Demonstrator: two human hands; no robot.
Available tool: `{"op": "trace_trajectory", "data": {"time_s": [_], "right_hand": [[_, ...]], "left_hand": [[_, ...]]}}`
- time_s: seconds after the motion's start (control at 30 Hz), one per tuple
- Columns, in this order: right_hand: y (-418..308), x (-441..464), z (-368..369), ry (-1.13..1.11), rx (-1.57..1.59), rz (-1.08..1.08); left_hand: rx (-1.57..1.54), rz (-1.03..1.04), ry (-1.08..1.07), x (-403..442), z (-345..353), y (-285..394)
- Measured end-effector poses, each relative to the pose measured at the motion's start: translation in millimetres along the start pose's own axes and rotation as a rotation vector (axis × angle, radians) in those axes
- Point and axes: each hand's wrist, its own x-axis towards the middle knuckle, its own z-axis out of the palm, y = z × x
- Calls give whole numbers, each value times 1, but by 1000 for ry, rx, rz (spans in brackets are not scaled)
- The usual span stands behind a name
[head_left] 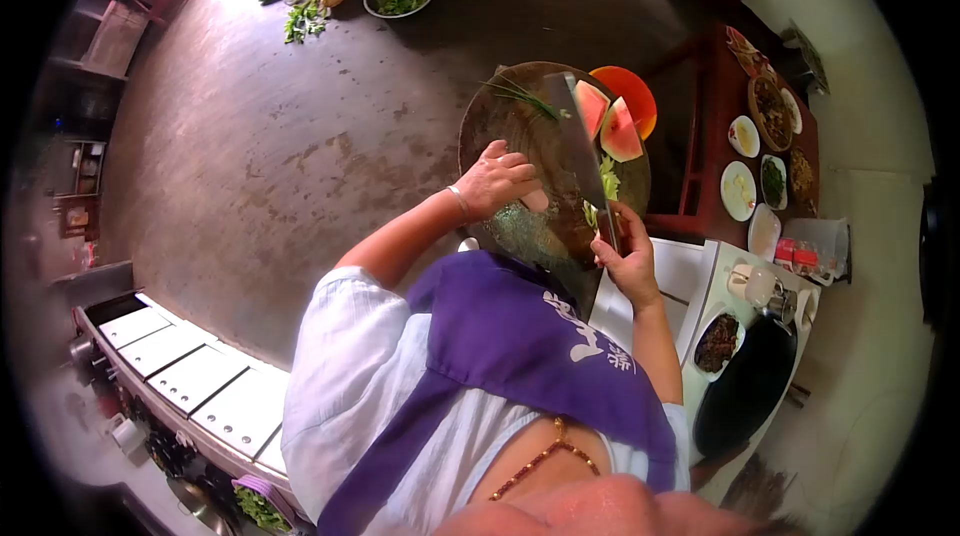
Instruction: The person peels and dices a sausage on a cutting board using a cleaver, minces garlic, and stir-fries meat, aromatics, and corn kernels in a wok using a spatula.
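The right hand [628, 254] is closed around the handle of a broad knife [582, 141], its blade above the right part of a round chopping board [508, 124]. The left hand [500, 179] is over the board, left of the blade; whether its bent fingers grip anything cannot be told. Thin green stems [527, 97] lie near the blade's far end, cut watermelon [622, 136] to its right, near an orange bowl [642, 98]. Farther right, dishes [735, 213] stand on a red table [722, 101].

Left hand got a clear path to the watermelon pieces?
Probably not straight across: the knife in the right hand appears to stand between the left hand and the watermelon pieces.
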Motion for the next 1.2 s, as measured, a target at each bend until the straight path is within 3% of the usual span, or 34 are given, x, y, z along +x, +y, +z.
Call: {"op": "trace_trajectory", "data": {"time_s": [0.07,0.17,0.3,0.33,0.43,0.47,0.57,0.73,1.2], "right_hand": [[-4,-3,10,96,-50,117],[29,18,9,208,-648,-244],[43,34,27,177,-899,-157],[50,35,29,176,-903,-159],[63,37,29,160,-896,-162],[64,39,28,167,-909,-152],[62,47,26,169,-968,-118],[58,60,22,96,-1056,-32],[8,42,43,-32,-1170,-211]], "left_hand": [[25,-17,73,0,13,0],[-33,-185,252,-8,18,9],[-192,-738,380,-24,30,16],[-361,-941,312,-21,26,20],[-741,-1094,275,-14,41,10],[-765,-1065,353,-11,45,10],[-965,-1193,299,3,32,8],[-1029,-1164,234,3,31,-2],[-1158,-1052,295,-9,41,-6]]}}
